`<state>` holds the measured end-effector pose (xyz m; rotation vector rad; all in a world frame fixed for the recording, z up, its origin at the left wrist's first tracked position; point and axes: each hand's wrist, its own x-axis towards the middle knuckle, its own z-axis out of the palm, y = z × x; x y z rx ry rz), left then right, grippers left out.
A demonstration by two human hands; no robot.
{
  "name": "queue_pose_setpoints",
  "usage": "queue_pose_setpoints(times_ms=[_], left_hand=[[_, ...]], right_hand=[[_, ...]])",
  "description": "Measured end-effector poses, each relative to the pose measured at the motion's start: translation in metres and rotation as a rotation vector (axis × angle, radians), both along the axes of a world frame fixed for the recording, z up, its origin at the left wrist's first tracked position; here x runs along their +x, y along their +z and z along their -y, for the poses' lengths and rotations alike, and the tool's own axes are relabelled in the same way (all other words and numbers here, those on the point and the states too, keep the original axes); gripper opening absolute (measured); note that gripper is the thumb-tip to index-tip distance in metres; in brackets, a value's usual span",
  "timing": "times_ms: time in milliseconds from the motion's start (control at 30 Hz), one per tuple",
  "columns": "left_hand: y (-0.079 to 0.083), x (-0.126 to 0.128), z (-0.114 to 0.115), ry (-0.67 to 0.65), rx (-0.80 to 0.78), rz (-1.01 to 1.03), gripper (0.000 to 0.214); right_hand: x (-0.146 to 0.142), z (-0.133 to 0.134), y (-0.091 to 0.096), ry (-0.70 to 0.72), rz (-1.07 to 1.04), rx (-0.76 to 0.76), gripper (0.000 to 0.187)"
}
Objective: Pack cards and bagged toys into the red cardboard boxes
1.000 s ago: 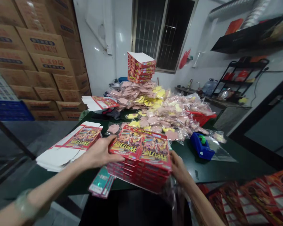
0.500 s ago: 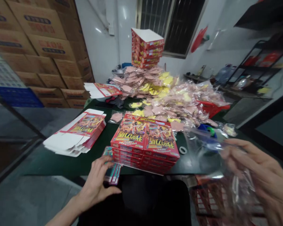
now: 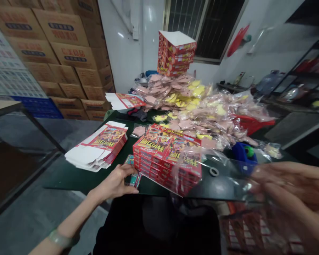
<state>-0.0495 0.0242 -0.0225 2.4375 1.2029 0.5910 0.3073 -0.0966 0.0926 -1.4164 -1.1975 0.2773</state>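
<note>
right hand (image 3: 287, 187): is grasping a clear bag (image 3: 220, 164), thumb and fingers pinching its edge; the film is stretching leftward and overlapping the boxes in this view (hand somewhat blurred).
left hand (image 3: 117, 180): is reaching over teal cards (image 3: 135, 180) at the front of the table (image 3: 74, 180); fingers are curving above them, thumb is pointing away; cannot tell whether it is gripping.
red boxes (image 3: 159, 145): are sitting in a stack near the table's front edge, two columns side by side, between the hands.
flat cartons (image 3: 106, 141): are lying in a pile left of the boxes.
tape: a ring (image 3: 214, 172) is lying just right of the boxes; a blue dispenser (image 3: 241, 156) is standing beyond it.
packets (image 3: 183, 124): are heaping behind the boxes, showing pink and yellow pieces; a red basket (image 3: 251, 124) is poking out at right.
box tower (image 3: 175, 53): is rising above the heap, below the window (image 3: 206, 26).
</note>
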Motion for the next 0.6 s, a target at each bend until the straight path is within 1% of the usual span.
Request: queue_pose_setpoints(times_ms=[33, 67, 100, 133, 167, 200, 233, 267, 300, 367, 400, 467, 500, 533, 600], left_hand=[[0.012, 0.001, 0.003, 0.03, -0.048, 0.083, 0.041], [0.024, 0.004, 0.009, 0.084, -0.11, 0.235, 0.04], [0.036, 0.008, 0.016, 0.101, -0.193, 0.43, 0.043], [0.047, 0.013, 0.023, 0.044, -0.266, 0.654, 0.052], [0.056, 0.02, 0.031, -0.028, -0.336, 0.83, 0.069], [0.062, 0.028, 0.038, -0.105, -0.386, 0.929, 0.082], [0.066, 0.035, 0.044, -0.149, -0.425, 0.977, 0.089], [0.068, 0.042, 0.049, -0.157, -0.47, 0.983, 0.086], [0.068, 0.047, 0.053, -0.14, -0.512, 0.978, 0.071], [0.066, 0.05, 0.057, -0.06, -0.581, 1.012, 0.028], [0.065, 0.047, 0.056, -0.016, -0.595, 1.049, 0.017], [0.065, 0.035, 0.048, 0.076, -0.561, 1.118, 0.018], [0.066, 0.028, 0.041, 0.126, -0.509, 1.132, 0.017], [0.067, 0.02, 0.03, 0.172, -0.437, 1.13, 0.016], [0.069, 0.01, 0.005, 0.221, -0.3, 1.113, 0.015]], right_hand=[[-0.011, -0.001, 0.002, 0.032, 0.037, 0.032, 0.024], [-0.022, -0.004, 0.004, 0.088, 0.055, 0.072, 0.023], [-0.033, -0.007, 0.004, 0.156, 0.076, 0.115, 0.023], [-0.043, -0.01, 0.004, 0.224, 0.106, 0.156, 0.025], [-0.052, -0.014, 0.002, 0.287, 0.143, 0.197, 0.028], [-0.061, -0.018, 0.0, 0.341, 0.19, 0.24, 0.031], [-0.068, -0.021, -0.003, 0.37, 0.237, 0.281, 0.033], [-0.075, -0.023, -0.007, 0.369, 0.28, 0.318, 0.036], [-0.081, -0.024, -0.011, 0.354, 0.312, 0.345, 0.039], [-0.09, -0.024, -0.021, 0.334, 0.345, 0.375, 0.045], [-0.092, -0.023, -0.026, 0.345, 0.335, 0.381, 0.046], [-0.09, -0.022, -0.038, 0.384, 0.244, 0.351, 0.047], [-0.086, -0.023, -0.044, 0.383, 0.148, 0.336, 0.046], [-0.08, -0.026, -0.051, 0.346, 0.02, 0.316, 0.047], [-0.069, -0.036, -0.065, 0.156, -0.267, 0.248, 0.051]])
